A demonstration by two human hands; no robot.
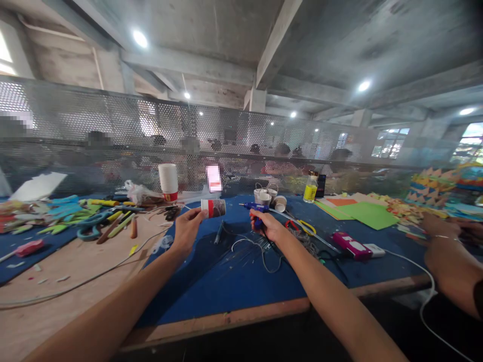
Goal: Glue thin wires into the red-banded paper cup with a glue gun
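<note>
My left hand (187,227) is closed on a small paper cup (214,208), white with a red band, tipped on its side above the blue mat (211,286). Dark strands seem to lie around part of the cup. In my right hand (266,224) is a blue glue gun (257,207), its nozzle pointing left toward the cup, apart from it. A long clear glue stick (302,227) runs from the gun's rear, down to the right. Just behind the gun stand several small white cups (263,196), some with string-like handles.
A stack of paper cups (168,181) stands at the back left, near scissors (90,224) and coloured scraps. Rightward lie a magenta power strip (352,245), green paper (372,213) and a yellow bottle (311,187). A co-worker's hand (441,229) is at far right. Cords cross the table.
</note>
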